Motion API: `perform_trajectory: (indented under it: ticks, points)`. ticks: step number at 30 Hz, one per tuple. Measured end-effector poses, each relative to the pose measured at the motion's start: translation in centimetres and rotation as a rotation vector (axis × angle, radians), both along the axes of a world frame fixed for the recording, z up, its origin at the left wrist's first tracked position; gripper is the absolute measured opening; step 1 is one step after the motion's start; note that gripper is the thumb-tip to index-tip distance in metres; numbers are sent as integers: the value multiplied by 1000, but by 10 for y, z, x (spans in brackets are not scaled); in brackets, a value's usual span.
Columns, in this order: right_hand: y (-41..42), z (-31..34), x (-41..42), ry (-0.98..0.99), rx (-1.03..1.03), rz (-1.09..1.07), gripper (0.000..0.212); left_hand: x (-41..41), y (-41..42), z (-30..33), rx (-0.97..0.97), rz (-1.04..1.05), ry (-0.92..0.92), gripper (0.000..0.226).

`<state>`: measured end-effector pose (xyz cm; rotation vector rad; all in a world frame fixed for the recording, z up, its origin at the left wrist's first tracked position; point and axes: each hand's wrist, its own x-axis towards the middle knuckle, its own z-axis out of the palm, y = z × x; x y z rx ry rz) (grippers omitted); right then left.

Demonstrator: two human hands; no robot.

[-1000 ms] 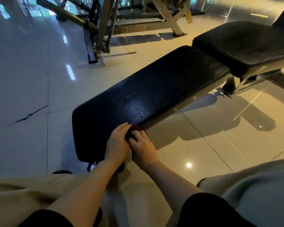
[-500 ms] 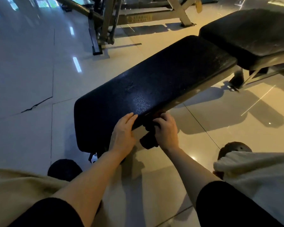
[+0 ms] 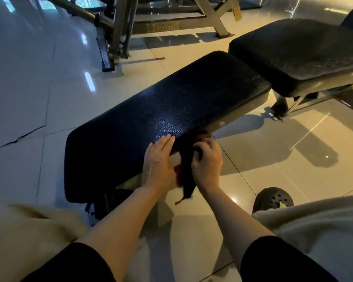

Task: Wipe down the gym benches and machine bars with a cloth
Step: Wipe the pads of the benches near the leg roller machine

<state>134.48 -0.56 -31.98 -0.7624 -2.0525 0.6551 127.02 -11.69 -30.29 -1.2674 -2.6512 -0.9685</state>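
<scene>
Fingers point(image 3: 207, 145) of right hand point(image 3: 208, 163) curled round dark cloth point(image 3: 186, 176), bunched against near side edge of bench pad point(image 3: 161, 119), loose tail hanging toward floor. Left hand point(image 3: 158, 159) just beside, fingers straight, flat on pad's edge, gripping nothing. Pad's long axis running away up and right from both hands, so right hand nearer to unwiped length. Beyond, second pad point(image 3: 298, 51), glossy tile floor point(image 3: 29, 98), machine frame point(image 3: 118, 27).

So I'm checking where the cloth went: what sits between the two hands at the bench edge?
In the head view, the dark cloth hangs between the left hand and right hand, off the bench pad edge; the right hand grips it.
</scene>
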Motion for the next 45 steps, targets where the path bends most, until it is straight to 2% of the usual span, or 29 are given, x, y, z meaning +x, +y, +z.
perform_trajectory:
  ticks: [3,8,9,12,14,19,21,23,26,28,30,32,34,41,43,45]
  points:
    - [14,7,-7,63,76,-2,14,2,6,1,-23,80,3,66]
    - [17,-1,3,-292,-28,316,14,4,8,9,-90,91,-6,68]
    - [17,-1,7,-280,-4,306,14,5,9,11,-109,98,-10,69]
    - [13,6,13,-54,115,126,11,12,12,16,-156,128,-48,71]
    - [11,7,9,-29,202,126,13,15,12,18,-171,143,-42,73]
    - [28,-4,-1,-385,243,338,23,15,13,19,-190,145,-57,76]
    - [32,-11,5,-536,136,362,22,18,16,20,-196,164,-66,76]
    - [33,-16,14,-452,-40,227,23,21,18,22,-201,183,-88,76]
    - [26,-10,19,-139,-224,-67,20,21,21,23,-196,210,-87,76]
    - [23,2,15,46,-263,-116,21,22,24,19,-169,249,-77,76]
    - [19,14,9,142,-225,-43,36,22,25,17,-159,252,-67,75]
    - [11,15,6,114,-170,73,55,22,23,16,-158,241,-75,75]
    - [8,14,6,75,-108,105,58,22,21,17,-149,220,-99,75]
    - [30,7,-4,-93,173,89,28,20,19,15,-145,203,-85,78]
    - [38,-5,1,-186,169,77,25,20,18,15,-149,195,-84,77]
    - [41,-15,8,-189,115,44,23,20,18,16,-169,182,-99,77]
